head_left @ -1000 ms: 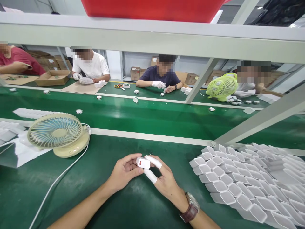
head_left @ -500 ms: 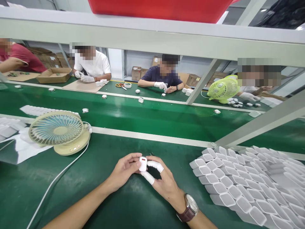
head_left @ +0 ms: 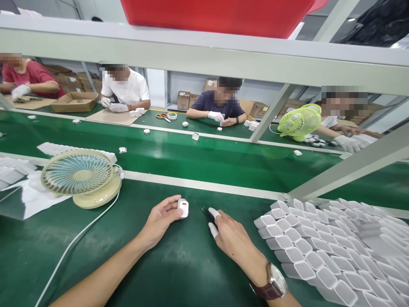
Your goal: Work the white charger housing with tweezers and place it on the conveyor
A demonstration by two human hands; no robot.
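My left hand [head_left: 162,219] pinches a white USB charger [head_left: 184,208], thumb in front and fingers behind. Its red port slot faces me. To the right of it, palm down, is my right hand [head_left: 233,234], wearing white finger cots on thumb and index finger. These two fingers close around dark tweezers [head_left: 209,216] at the table, whose thin tips point away and left. The rest of the tweezers is hidden under the hand. A gap separates my right hand from the charger.
White charger shells [head_left: 306,243] stand stacked at the right. A desk fan [head_left: 79,175] with a trailing cable is at the left. Beyond the rail, a green conveyor [head_left: 166,149] carries several small white parts. Co-workers sit opposite, and a red bin [head_left: 217,17] is overhead.
My right hand has let go of the charger and moved right and down to the tweezers. My left hand has drawn the charger slightly left. Parts on the conveyor have shifted right.
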